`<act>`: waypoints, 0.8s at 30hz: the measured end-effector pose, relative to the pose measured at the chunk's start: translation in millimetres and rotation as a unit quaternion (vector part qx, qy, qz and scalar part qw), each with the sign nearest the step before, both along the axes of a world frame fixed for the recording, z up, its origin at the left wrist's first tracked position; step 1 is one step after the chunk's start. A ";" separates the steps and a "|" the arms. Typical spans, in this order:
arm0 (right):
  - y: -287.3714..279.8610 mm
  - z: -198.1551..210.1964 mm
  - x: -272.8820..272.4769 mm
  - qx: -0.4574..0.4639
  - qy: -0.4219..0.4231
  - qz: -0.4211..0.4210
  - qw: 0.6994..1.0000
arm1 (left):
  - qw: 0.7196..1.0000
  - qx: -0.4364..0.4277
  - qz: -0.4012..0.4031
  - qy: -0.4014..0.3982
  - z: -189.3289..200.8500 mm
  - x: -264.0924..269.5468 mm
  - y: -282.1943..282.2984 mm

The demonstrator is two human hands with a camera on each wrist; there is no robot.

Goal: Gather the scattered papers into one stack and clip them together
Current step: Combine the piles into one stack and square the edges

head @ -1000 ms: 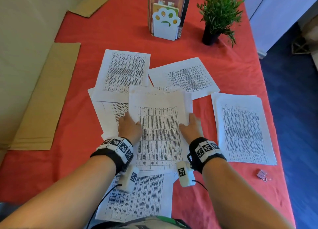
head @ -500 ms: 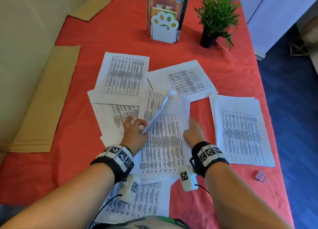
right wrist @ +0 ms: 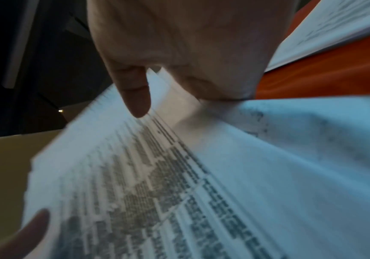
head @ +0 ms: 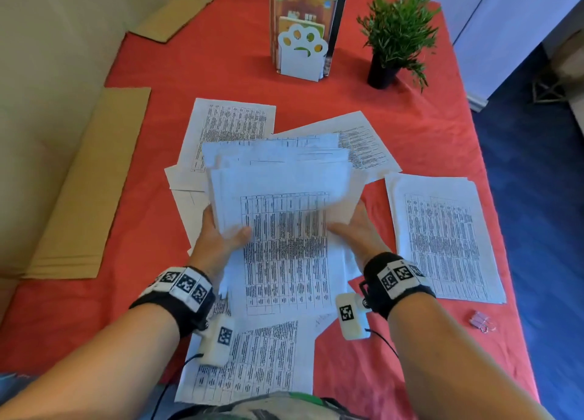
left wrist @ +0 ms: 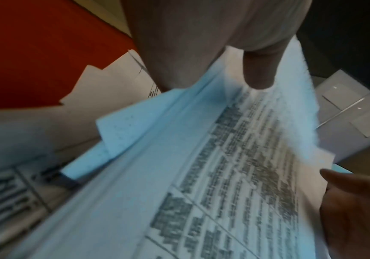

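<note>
A loose bundle of printed sheets [head: 284, 205] is lifted off the red table [head: 132, 261], its far end raised. My left hand [head: 218, 233] grips its left edge, thumb on top and fingers beneath. My right hand [head: 357, 230] grips the right edge the same way. The left wrist view shows the thumb [left wrist: 259, 70] pressing on the bundle [left wrist: 224, 175]. The right wrist view shows the thumb [right wrist: 135, 94] on the top sheet [right wrist: 179, 175]. More sheets lie flat: one at the back left [head: 230, 126], one at the back right [head: 366, 145], a stack at the right [head: 442, 236], one near me [head: 252, 366]. A pink binder clip [head: 482, 320] lies at the right front.
A white paw-shaped bookend with books [head: 303, 40] and a small potted plant [head: 395, 37] stand at the back. Cardboard sheets [head: 88, 182] lie along the table's left side. The table's right edge drops to a blue floor [head: 537, 198].
Both hands were flat on the middle sheets a second ago. They have since gathered several sheets and lifted them as one bundle, thumbs on top.
</note>
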State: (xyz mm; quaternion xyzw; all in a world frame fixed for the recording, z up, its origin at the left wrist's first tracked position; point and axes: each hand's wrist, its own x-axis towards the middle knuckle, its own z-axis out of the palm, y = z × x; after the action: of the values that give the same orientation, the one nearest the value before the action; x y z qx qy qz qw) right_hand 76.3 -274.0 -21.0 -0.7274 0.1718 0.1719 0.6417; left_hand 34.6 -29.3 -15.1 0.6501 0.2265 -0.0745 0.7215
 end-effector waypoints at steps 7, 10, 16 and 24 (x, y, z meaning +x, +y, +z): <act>5.7 6.1 1.7 0.006 -0.025 -0.001 1.000 | 0.999 0.019 0.047 0.008 -3.5 22.0 -6.2; -5.9 4.5 3.0 -0.109 -0.031 -0.002 0.994 | 0.999 0.025 -0.004 0.041 -3.4 48.1 -5.2; -30.3 -19.2 -6.2 -0.224 0.014 -0.078 0.971 | 0.864 0.483 -0.135 0.049 -18.9 104.5 26.0; -42.8 -24.9 -8.0 -0.179 0.020 -0.097 0.979 | 0.719 0.647 -0.248 0.051 -36.4 108.8 43.1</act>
State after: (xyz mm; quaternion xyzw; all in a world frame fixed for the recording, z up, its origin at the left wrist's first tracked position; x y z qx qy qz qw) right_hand 68.3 -316.8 -46.0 -0.8066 0.2826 0.0900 0.5112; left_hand 143.4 13.8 -51.5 0.9867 0.0861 -0.1191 0.0687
